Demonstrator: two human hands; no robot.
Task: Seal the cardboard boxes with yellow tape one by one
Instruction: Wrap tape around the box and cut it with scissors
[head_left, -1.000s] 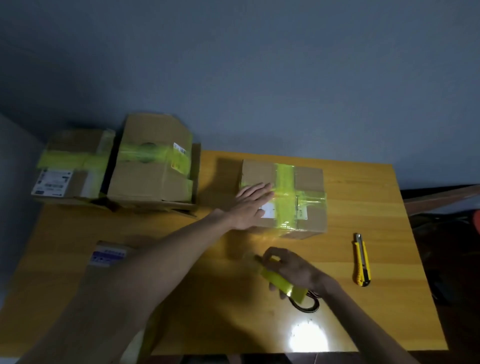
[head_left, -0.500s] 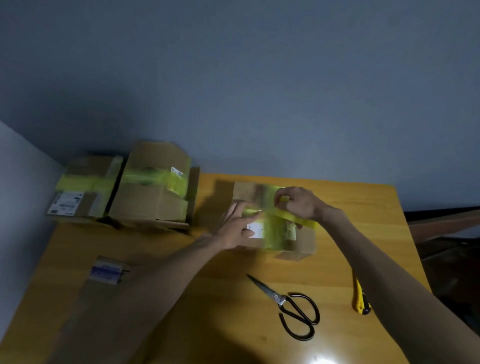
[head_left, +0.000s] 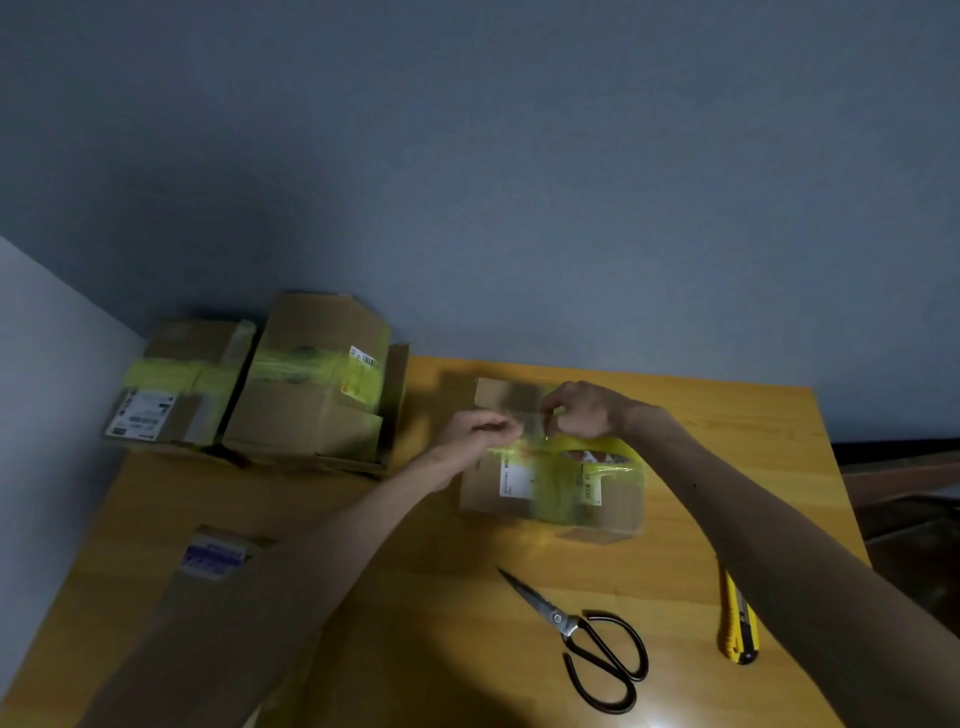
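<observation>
A yellow wooden table (head_left: 727, 431) stands against a blue-grey wall, and near its far middle sits a small cardboard box (head_left: 613, 512) already crossed with yellow bands. Over that box's top the left hand (head_left: 475, 434) and right hand (head_left: 587, 410) meet, fingers curled, each pinching a yellow tape strip (head_left: 605, 448) stretched across it, though blur hides the fingertips. Nearer than the box lie scissors (head_left: 589, 636), right of those a yellow utility knife (head_left: 737, 623), and left of the box two taped boxes (head_left: 306, 410).
</observation>
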